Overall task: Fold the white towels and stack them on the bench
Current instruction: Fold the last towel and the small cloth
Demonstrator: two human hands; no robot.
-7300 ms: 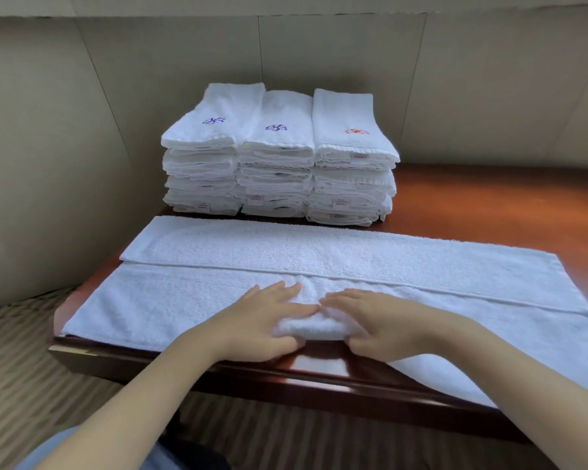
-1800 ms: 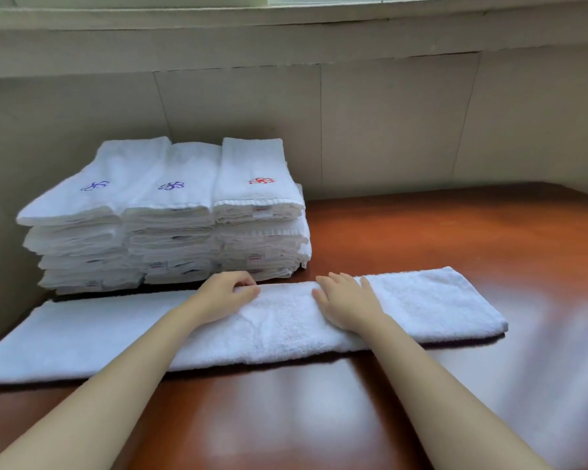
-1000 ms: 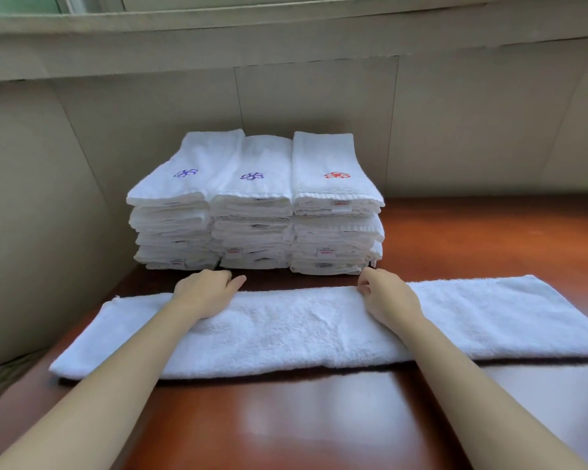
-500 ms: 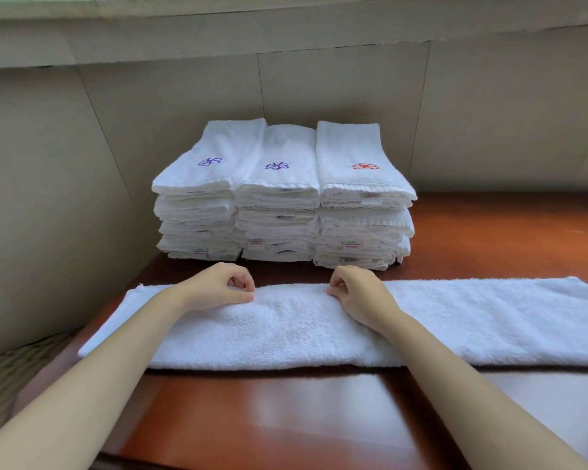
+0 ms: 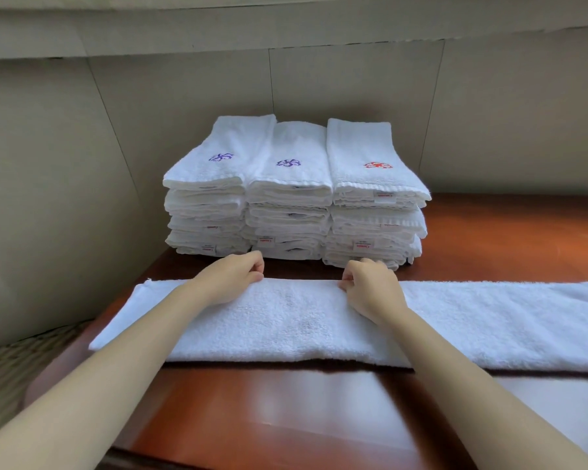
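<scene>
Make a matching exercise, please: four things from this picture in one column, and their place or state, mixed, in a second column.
Things:
1. long towel
2. right stack
3. left hand
4. bench

Descriptions:
A. red emblem on top
B. glossy reddish wood
C. lies as a strip across the bench
D. fingers curled at the strip's far edge, left of the right hand

Pairs: 1-C, 2-A, 3-D, 4-B

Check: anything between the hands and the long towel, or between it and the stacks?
Nothing visible. The left hand and right hand already pinch the long towel's far edge; only bare bench separates it from the stacks.
</scene>
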